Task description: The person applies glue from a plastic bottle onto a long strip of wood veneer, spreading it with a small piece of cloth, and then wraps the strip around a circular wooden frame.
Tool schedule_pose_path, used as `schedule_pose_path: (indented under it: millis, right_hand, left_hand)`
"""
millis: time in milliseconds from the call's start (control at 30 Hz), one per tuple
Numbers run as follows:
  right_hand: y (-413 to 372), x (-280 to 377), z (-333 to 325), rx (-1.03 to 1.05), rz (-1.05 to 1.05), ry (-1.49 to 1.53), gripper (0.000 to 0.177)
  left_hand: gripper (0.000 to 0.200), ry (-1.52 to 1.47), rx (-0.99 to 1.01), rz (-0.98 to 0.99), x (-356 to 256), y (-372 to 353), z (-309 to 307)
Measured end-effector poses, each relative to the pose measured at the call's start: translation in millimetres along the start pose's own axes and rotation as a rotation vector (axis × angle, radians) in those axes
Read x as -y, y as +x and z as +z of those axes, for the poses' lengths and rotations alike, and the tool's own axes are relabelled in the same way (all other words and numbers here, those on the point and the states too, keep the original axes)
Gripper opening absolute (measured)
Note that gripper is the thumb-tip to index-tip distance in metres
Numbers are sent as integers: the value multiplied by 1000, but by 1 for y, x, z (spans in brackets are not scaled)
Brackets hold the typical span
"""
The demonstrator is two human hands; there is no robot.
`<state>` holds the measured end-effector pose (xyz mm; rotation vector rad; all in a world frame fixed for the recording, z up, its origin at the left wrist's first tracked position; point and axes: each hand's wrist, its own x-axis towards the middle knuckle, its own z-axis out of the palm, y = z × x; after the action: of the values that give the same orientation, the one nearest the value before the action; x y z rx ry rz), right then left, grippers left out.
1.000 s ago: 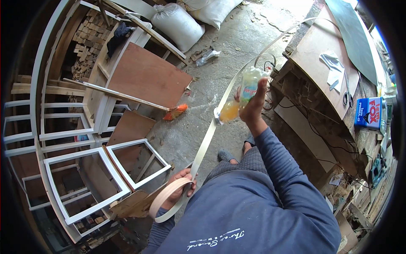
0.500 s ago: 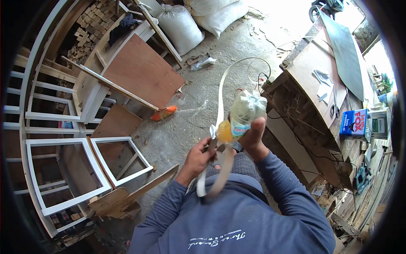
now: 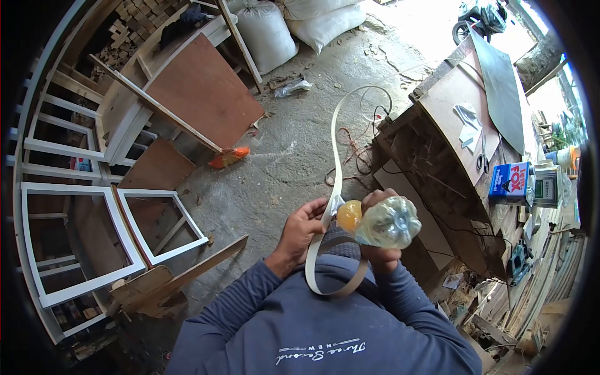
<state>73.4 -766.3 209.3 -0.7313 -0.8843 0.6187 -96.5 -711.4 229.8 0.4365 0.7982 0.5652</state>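
Observation:
My left hand (image 3: 301, 232) pinches a long pale edging strip (image 3: 337, 169) between thumb and fingers. The strip curves away over the floor, and its near part loops down in front of my dark sweatshirt. My right hand (image 3: 382, 255) is wrapped around a clear plastic bottle (image 3: 392, 224), tilted with its base toward me. Yellow-orange stuff, probably glue, shows in the bottle's far end, close to the strip and my left fingers. A small whitish piece sits there at the strip; what it is I cannot make out. The bottle hides part of my right fingers.
To the right stands a workbench (image 3: 447, 103) with scissors (image 3: 482, 156), paper pieces and a blue FOX can (image 3: 509, 183). White framed furniture (image 3: 81, 247) and a brown panel (image 3: 200, 103) stand at left. An orange brush (image 3: 229, 157) lies on the concrete floor; white sacks (image 3: 265, 37) stand behind.
The bottle has swung lower and to the right, from fairly upright to lying more sideways, its base now facing me. My left hand stays on the strip, and the view has shifted slightly.

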Motion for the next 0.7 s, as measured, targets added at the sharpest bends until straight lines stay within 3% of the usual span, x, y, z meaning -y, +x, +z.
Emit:
schedule_pose_path:
  millis: [133, 267, 400, 433, 500, 700]
  right_hand:
    - [20, 40, 27, 202, -25, 86, 96]
    - [16, 56, 56, 34, 157, -1, 95]
    - [20, 42, 42, 20, 104, -158, 104]
    - [23, 36, 38, -31, 93, -372, 107]
    - [32, 16, 28, -224, 154, -367, 112]
    - [28, 13, 41, -171, 245, -89, 104]
  left_hand:
    - [47, 131, -4, -152, 8, -27, -22]
    - [38, -140, 65, -246, 2, -39, -20]
    - [39, -81, 71, -201, 9, -41, -34]
    - [40, -40, 79, -178, 8, -42, -35]
    - [39, 40, 57, -156, 6, -48, -34]
    - [37, 239, -17, -52, -2, -48, -34]
